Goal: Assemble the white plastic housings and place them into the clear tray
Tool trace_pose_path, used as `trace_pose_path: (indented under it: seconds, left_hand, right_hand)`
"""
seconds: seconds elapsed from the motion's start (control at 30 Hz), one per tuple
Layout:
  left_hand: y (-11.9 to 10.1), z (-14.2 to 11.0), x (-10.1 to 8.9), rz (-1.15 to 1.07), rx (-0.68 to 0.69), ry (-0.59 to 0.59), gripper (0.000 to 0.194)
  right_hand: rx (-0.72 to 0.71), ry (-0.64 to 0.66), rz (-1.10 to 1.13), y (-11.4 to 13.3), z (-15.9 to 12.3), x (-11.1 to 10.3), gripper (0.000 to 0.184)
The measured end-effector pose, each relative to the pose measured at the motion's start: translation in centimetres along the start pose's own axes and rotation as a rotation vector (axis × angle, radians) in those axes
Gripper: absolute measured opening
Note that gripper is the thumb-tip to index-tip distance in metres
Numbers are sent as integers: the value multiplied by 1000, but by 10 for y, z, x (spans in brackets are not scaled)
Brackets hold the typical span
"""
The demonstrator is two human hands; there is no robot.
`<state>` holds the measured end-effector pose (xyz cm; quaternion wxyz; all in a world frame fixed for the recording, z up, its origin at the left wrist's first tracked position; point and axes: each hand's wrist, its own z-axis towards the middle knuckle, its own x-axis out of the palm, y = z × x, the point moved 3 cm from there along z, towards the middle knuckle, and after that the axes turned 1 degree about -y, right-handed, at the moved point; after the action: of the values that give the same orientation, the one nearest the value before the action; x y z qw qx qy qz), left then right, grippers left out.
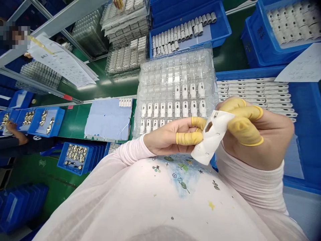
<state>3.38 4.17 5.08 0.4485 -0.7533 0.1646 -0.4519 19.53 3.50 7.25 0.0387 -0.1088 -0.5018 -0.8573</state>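
Here we go, the left hand (165,139) and right hand (258,134) are both on a white plastic shell (212,137), held up just above the person's chest! The left hand pinches its near edge between thumb and forefinger, both in yellow finger cots (189,138), right beside an oval hole in the shell. The right hand grips the far end, three cotted fingers wrapped across it.

Just beyond sits a clear blister tray (175,77) with rows of white parts standing in its pockets. To the right, a blue crate (298,134) is stacked with long white strips, and at the far end another blue crate (188,31) carries white cylinders. Over on the left, a blue sheet (107,120) lies on the green bench (72,125), and a co-worker's hand (11,127) reaches beside blue bins (46,122) of shiny metal parts!
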Motion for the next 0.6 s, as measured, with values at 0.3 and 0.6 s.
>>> trace_pose_path:
  seconds: [0.3, 0.6]
  left_hand:
    - [4, 5, 1, -65, 8, 9, 49]
    - [-2, 7, -1, -89, 15, -101, 57]
  right_hand:
    - [82, -48, -1, -11, -2, -3, 32]
    - [118, -70, 22, -16, 3, -4, 24]
